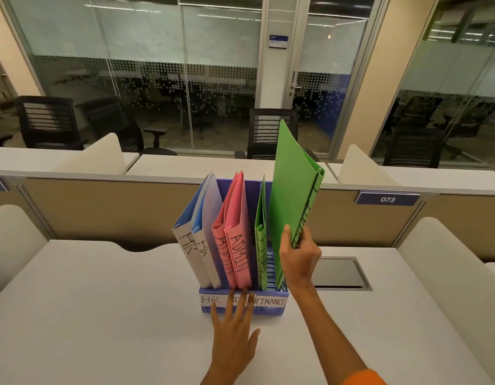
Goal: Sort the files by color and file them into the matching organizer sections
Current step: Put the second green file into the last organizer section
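1. One desk (102, 315), pale and flat, carries everything; a dark recessed panel (339, 272) sits just right of the work.
2. One blue organizer (240, 308) stands mid-desk, with three front labels: HR at left, a middle one partly hidden by a hand, FINANCE at right.
3. One green file in hand (292, 195), tilted, with its lower corner dipping into the right (FINANCE) section. Judged light, thin and springy, with smooth covers that may slip; hold it low by the spine edge, as it is held now.
4. Five files already slotted: two blue files (202, 218) at left, two pink files (236, 232) in the middle, one slotted green file (261, 245) at right. Six files in all.
5. Two hands. The right hand (297, 255) has its fingers clenched on the held green file, thumb on the cover. The left hand (235, 334) is released, fingers spread, their tips resting on the organizer's near face, probably steadying it.
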The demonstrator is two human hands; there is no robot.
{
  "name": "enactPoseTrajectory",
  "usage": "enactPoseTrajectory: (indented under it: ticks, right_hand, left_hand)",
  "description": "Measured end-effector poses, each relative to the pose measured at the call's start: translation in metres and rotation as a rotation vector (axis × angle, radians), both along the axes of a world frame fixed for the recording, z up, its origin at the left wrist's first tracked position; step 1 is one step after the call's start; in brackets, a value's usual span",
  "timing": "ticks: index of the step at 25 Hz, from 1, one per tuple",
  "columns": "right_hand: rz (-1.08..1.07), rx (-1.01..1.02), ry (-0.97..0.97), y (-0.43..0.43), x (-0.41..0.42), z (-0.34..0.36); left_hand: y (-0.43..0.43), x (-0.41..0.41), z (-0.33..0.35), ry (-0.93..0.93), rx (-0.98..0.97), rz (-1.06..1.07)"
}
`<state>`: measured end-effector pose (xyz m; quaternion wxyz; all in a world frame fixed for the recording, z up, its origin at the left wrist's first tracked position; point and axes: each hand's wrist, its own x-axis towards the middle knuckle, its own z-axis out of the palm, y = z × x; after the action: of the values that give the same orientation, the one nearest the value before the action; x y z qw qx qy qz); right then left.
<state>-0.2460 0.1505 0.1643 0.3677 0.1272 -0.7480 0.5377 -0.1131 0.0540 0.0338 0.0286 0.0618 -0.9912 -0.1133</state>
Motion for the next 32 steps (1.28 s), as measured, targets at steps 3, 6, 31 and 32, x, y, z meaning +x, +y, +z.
enactPoseTrajectory:
  ticks: [3,6,31,32]
  right_hand:
    - [-0.018,0.037,-0.007,-0.005,-0.011,-0.017]
    - [-0.033,0.039,-0.03,-0.007,-0.018,-0.041]
    - [0.091,0.297,-0.539,-0.001,-0.003,-0.136]
    - [0.106,0.288,-0.543,0.001,0.0,-0.135]
  left_hand:
    - [-0.004,0.0,-0.002,-0.004,-0.029,-0.029]
    - [-0.007,-0.003,-0.004,-0.027,-0.033,-0.037]
    - [-0.007,-0.016,-0.022,-0.05,0.019,-0.002]
    - [-0.007,-0.015,-0.02,-0.038,0.009,0.0]
